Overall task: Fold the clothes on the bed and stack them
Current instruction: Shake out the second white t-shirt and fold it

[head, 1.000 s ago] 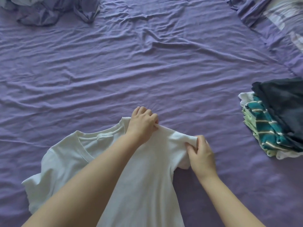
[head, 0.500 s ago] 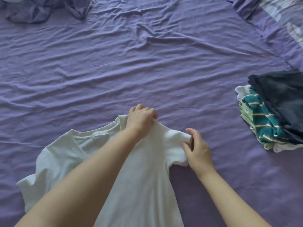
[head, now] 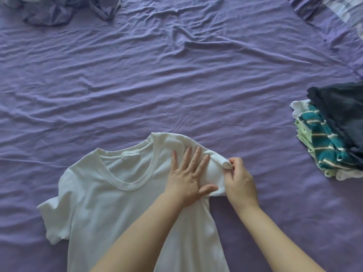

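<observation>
Evidently the white cotton crew-neck T-shirt (head: 110,195), spread face-up on the wrinkled purple bed sheet (head: 176,75), is light, limp and unslippery. My left hand (head: 186,179) presses flat on its shoulder; my right hand (head: 238,179) pinches the sleeve hem. I judge seams and hems the best holds.

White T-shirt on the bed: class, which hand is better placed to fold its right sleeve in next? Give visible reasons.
Probably the right hand: it already pinches the sleeve tip of the white T-shirt, while the left hand lies flat, pressing the shoulder as an anchor.
</observation>
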`<act>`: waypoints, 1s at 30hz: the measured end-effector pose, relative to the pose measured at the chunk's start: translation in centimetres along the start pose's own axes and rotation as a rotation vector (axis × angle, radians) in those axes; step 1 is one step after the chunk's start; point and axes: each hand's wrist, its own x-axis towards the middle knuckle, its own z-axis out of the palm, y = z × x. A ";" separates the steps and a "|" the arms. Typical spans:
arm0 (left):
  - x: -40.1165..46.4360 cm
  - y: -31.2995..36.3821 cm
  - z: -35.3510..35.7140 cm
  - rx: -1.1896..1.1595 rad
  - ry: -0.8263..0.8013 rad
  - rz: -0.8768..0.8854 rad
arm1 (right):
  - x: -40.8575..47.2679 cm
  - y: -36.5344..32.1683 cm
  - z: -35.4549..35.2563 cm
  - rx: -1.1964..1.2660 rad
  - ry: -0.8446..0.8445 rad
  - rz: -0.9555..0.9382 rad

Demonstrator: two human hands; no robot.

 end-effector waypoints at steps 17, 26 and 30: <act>-6.6 -3.9 -2.7 -1.098 0.283 -0.556 | -1.5 -3.4 3.3 -0.060 -0.339 -0.329; -9.0 -4.4 -0.5 -0.198 -0.033 -0.337 | -2.6 -2.2 5.4 -0.691 -0.326 -0.529; -12.0 -6.3 -0.4 -0.222 -0.046 -0.384 | -4.4 -3.6 6.5 -0.751 -0.310 -0.655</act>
